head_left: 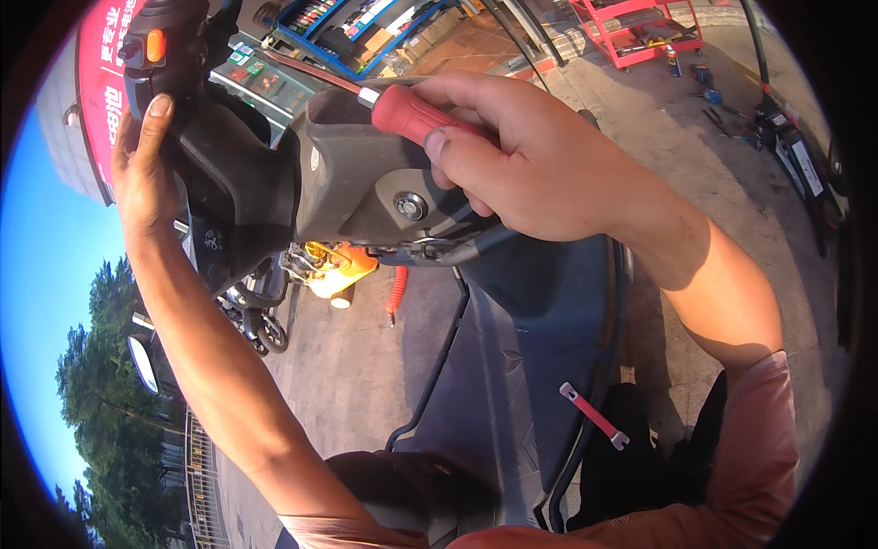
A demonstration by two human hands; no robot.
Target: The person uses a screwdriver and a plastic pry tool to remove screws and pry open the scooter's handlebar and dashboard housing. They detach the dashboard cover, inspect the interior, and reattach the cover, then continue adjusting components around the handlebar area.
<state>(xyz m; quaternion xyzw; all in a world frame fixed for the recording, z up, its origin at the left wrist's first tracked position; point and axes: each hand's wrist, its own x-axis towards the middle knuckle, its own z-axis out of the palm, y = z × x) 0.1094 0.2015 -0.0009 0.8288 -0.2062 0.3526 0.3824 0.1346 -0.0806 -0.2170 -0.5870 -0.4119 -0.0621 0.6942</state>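
Observation:
My right hand [521,151] is closed around the red handle of a screwdriver [407,112]. Its shaft slants up to the left, above the dark front panel [343,188] of a scooter. A round key lock [411,206] sits in that panel, just below the hand. On the left, my left hand [146,178] grips the black handlebar cover [187,114], thumb raised along its side and the other fingers partly hidden. An orange switch [156,46] shows above the thumb. A red pry tool [594,416] lies by the right edge of the scooter's footboard [512,366].
Behind the scooter stands a yellow tank-like machine [343,273] with an orange coiled hose [397,291] hanging near it. A red tool cart [631,32] is at the back right. Loose tools lie near a black floor jack [796,156]. Blue shelves [366,46] hold boxes.

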